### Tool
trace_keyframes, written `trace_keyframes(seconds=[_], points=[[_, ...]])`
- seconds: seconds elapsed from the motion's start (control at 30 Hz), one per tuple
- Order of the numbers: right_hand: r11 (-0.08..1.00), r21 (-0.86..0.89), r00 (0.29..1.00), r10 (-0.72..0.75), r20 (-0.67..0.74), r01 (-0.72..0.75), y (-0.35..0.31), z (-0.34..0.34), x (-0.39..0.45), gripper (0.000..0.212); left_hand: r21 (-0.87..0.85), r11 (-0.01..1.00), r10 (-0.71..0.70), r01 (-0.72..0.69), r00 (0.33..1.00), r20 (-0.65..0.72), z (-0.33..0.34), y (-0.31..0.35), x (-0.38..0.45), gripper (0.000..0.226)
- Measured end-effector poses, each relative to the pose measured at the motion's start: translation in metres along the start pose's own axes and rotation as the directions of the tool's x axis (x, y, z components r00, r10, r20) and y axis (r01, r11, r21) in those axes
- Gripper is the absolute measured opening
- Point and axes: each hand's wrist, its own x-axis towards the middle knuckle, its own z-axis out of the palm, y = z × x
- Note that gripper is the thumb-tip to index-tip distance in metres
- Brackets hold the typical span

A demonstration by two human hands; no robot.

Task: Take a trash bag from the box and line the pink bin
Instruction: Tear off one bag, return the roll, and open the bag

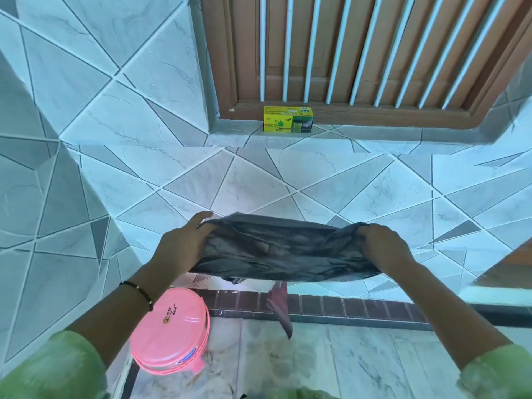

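A black trash bag (pixel 283 249) is stretched wide between both hands at chest height, in front of the tiled wall. My left hand (pixel 184 240) grips its left end and my right hand (pixel 383 246) grips its right end. A loose corner of the bag hangs down below the middle. The pink bin (pixel 169 329) stands on the floor at the lower left, under my left forearm, with its lid closed. The yellow-green trash bag box (pixel 288 120) sits on the window sill straight ahead, well above the hands.
A wooden shuttered window (pixel 359 53) with white bars fills the upper right. A tiled wall (pixel 43 197) juts out on the left beside the bin. A dark brick skirting (pixel 359 308) runs along the base of the wall above the marble floor (pixel 345 364).
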Motion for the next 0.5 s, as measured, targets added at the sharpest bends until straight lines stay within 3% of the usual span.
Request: trace_keyframes(seconds=[0.07, 0.13, 0.23, 0.33, 0.4, 0.5], points=[[0.998, -0.051, 0.999, 0.045, -0.017, -0.046, 0.004, 0.002, 0.002, 0.032, 0.079, 0.997, -0.026, 0.021, 0.998, 0.057, 0.008, -0.008, -0.004, 0.031], [0.990, -0.140, 1.000, 0.000, 0.018, 0.003, 0.002, 0.005, -0.004, 0.033, 0.150, 0.987, -0.090, 0.065, 0.982, 0.168, 0.014, -0.015, -0.010, 0.035], [0.941, -0.221, 0.961, -0.225, 0.163, 0.258, -0.008, 0.012, -0.020, 0.037, 0.313, 0.936, -0.269, 0.163, 0.904, 0.331, 0.017, -0.020, -0.014, 0.032], [0.789, -0.320, 0.838, -0.409, 0.362, 0.524, -0.014, 0.016, -0.026, 0.030, 0.359, 0.899, -0.386, 0.252, 0.844, 0.373, 0.014, -0.021, -0.005, 0.029], [0.802, -0.345, 0.857, -0.363, 0.365, 0.487, -0.013, 0.012, -0.016, 0.028, 0.342, 0.900, -0.386, 0.271, 0.859, 0.336, 0.004, -0.017, 0.007, 0.030], [0.893, -0.357, 0.954, -0.206, 0.220, 0.275, -0.017, -0.019, 0.007, 0.029, 0.254, 0.908, -0.393, 0.332, 0.886, 0.246, -0.024, -0.005, 0.036, 0.034]])
